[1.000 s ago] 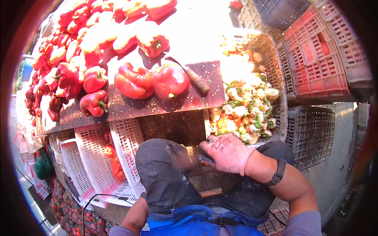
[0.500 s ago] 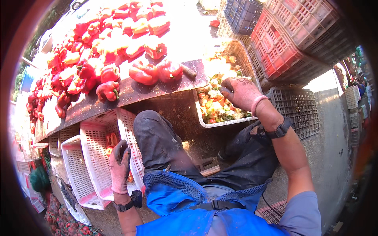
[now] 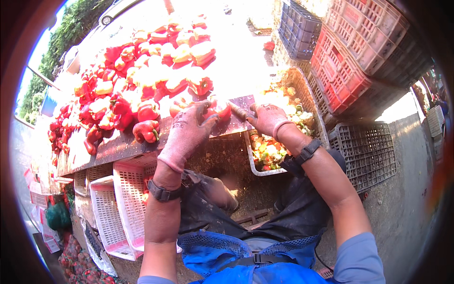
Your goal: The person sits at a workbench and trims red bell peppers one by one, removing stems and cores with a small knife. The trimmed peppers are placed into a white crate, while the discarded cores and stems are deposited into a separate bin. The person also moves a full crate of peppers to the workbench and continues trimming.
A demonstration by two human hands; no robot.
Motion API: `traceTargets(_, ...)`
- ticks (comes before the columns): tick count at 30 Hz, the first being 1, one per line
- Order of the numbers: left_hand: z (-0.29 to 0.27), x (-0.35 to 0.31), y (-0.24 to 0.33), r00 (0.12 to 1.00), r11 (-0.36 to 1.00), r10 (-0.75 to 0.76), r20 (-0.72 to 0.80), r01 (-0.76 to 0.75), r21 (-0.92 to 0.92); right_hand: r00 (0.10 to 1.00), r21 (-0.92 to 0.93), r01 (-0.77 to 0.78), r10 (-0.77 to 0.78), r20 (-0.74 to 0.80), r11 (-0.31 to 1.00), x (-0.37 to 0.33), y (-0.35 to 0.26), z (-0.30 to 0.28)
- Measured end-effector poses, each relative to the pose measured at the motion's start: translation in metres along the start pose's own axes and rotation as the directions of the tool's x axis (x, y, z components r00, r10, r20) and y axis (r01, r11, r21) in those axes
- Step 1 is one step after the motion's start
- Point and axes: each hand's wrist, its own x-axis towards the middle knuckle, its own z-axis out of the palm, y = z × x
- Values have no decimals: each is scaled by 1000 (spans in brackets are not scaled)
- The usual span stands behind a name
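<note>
My left hand [image 3: 188, 132], in a pinkish work glove, reaches over the table edge. Its thumb and fingers are spread beside a shiny red bell pepper [image 3: 219, 109]; whether they touch it is hard to tell. Another red bell pepper [image 3: 177, 105] lies partly behind that hand. My gloved right hand [image 3: 269, 119] has its thumb and fingers closed at the near end of a short brown stick-like handle [image 3: 238, 110] on the table corner. Any blade or tool head is not visible. Below the right hand stands a pale crate [image 3: 257, 171] of pepper scraps.
Many red bell peppers [image 3: 118, 106] are heaped on the wooden table [image 3: 113, 146]. White-and-pink plastic crates [image 3: 130, 189] stand below it at left. Red crates [image 3: 338, 71], a dark blue crate [image 3: 298, 28] and a grey crate [image 3: 366, 146] are at right. Strong sunlight washes out the far tabletop.
My left hand has come up from the pink-and-white crate to the pepper at the table edge. My right hand has moved left from above the scraps to the brown handle.
</note>
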Motion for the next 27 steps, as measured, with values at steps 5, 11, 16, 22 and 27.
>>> traceTargets(5,32,-4,1,975,979,204,86,-204,-13,981,126,187,-178,-83,974,53,-24,6)
traceTargets(11,36,21,-28,982,969,163,96,-141,-202,935,82,346,-336,-109,935,88,-48,16)
traceTargets(16,23,72,-97,923,964,-89,-374,-14,-265,968,56,218,-208,-142,974,93,-39,21)
traceTargets(22,4,84,-182,847,908,-352,-399,412,74,984,-4,31,-31,-173,1000,79,4,35)
traceTargets(27,14,88,-204,834,831,-544,-88,551,81,997,-290,75,-77,4,954,76,-7,44)
